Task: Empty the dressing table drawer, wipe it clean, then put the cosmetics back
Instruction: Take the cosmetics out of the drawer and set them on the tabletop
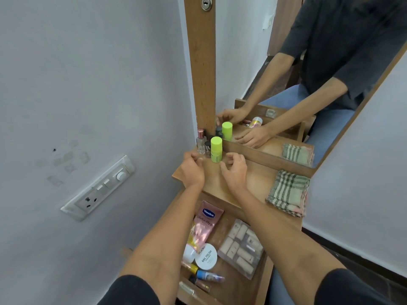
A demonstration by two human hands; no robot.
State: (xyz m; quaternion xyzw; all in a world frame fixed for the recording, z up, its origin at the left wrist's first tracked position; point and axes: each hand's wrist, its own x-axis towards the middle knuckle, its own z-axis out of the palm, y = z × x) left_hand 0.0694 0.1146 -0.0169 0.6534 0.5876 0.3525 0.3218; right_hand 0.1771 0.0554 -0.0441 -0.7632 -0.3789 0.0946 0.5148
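At the far left corner of the tabletop (253,183), hard against the mirror (275,69), stands a small cluster of cosmetics: a lime-green stick (216,150) upright, a clear perfume bottle (200,142) with a pink cap to its left, and a couple of small dark-capped bottles (207,148) between them. The left hand (193,171) rests on the tabletop just in front of the perfume bottle, its fingers curled, with the fingertips right beside the small bottles. Whether they pinch one of the bottles cannot be told. The right hand (234,172) rests just to the right of the green stick, apart from it, with its fingers loosely curled and nothing between them.

A folded checked cloth (288,192) lies at the right edge of the tabletop, well apart from both hands.

Below the near edge, the drawer (237,289) is pulled open and is full. A pink Vaseline tube (206,223) lies along its left side, and a white nail polish jar (206,256) sits just beside the tube's lower end. A clear pack of beige pieces (242,247) fills the right side. Several little bottles (209,276) lie at the near left corner.

A switch and socket panel (99,188) is set in the wall to the left.
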